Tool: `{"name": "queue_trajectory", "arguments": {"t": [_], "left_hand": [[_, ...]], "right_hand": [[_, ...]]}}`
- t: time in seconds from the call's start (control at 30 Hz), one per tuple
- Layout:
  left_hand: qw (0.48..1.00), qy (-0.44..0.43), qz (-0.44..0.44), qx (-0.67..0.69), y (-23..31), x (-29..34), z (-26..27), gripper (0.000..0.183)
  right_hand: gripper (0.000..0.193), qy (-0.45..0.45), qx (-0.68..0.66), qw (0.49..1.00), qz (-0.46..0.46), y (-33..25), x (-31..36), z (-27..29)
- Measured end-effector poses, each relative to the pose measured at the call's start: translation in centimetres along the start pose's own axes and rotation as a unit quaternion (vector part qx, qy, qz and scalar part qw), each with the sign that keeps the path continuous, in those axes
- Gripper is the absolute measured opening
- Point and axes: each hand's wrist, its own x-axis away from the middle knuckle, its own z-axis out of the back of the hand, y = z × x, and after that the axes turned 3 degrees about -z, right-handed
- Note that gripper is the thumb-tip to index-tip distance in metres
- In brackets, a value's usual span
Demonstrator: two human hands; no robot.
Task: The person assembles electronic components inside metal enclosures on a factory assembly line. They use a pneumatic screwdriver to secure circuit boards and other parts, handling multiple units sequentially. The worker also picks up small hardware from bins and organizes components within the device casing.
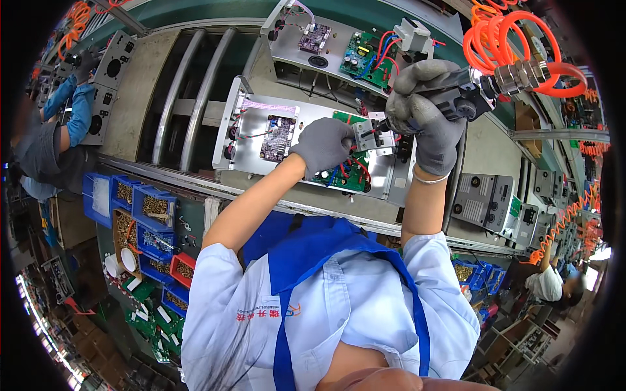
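A metal chassis (261, 107) lies in front of me with a purple circuit board (278, 137) on its left part and a green circuit board (339, 176) on its right. My left hand (324, 148), in a grey glove, has its fingers curled against a small pale grey block (373, 138) standing over the green board. Closed round a black air screwdriver (456, 98) is my gloved right hand (427, 117). The tool lies nearly level, its front end pointing left toward the block. Its tip is partly hidden by the right fingers.
An orange coiled air hose (505, 42) runs from the tool. Behind stands a second chassis (326, 39) with boards and wires. Blue bins (154, 207) of screws and a red bin (182, 269) sit at lower left. Grey panels (482, 199) lie right. Other people work at both sides.
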Motion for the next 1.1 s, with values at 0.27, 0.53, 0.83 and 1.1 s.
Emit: {"name": "queue_trajectory", "arguments": {"t": [0.27, 0.53, 0.83, 1.1], "left_hand": [[0.992, -0.01, -0.006, 0.124, -1.9, 0.3, 0.0, 0.03], [0.99, -0.017, 0.026, 0.137, -2.1, 0.3, -0.1, 0.029], [0.985, 0.044, 0.008, 0.164, -2.5, 0.5, -0.9, 0.025], [0.956, 0.261, 0.047, 0.122, -1.4, 0.0, -2.0, 0.052]], "right_hand": [[0.039, 0.027, 0.049, 0.997, 0.058, -1.8, -0.2, -1.0], [0.038, 0.071, 0.097, 0.992, 0.046, -1.1, -0.1, -0.9], [0.036, 0.094, 0.103, 0.988, 0.072, -0.6, -0.3, -0.9], [0.037, 0.074, 0.063, 0.994, 0.058, -0.3, -0.2, -0.4]]}}
